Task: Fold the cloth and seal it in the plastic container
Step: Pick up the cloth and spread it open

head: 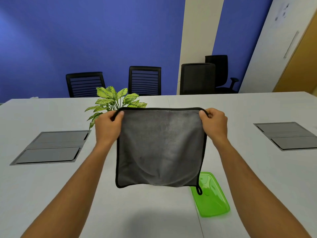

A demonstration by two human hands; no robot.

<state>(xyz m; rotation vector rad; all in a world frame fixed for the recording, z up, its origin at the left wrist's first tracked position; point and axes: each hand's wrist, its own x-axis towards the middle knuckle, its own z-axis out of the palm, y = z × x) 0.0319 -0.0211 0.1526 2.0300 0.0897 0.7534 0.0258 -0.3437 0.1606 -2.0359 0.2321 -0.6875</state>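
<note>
A grey cloth with black edging hangs spread out in the air above the white table. My left hand pinches its top left corner and my right hand pinches its top right corner. A small black loop dangles from the cloth's lower right corner. Below and to the right, a green plastic lid lies flat on the table, its far end hidden by the cloth. No container body is visible; the cloth may hide it.
A leafy green plant stands on the table just behind the cloth. Grey cable hatches are set into the table at the left and right. Black chairs line the far side by a blue wall.
</note>
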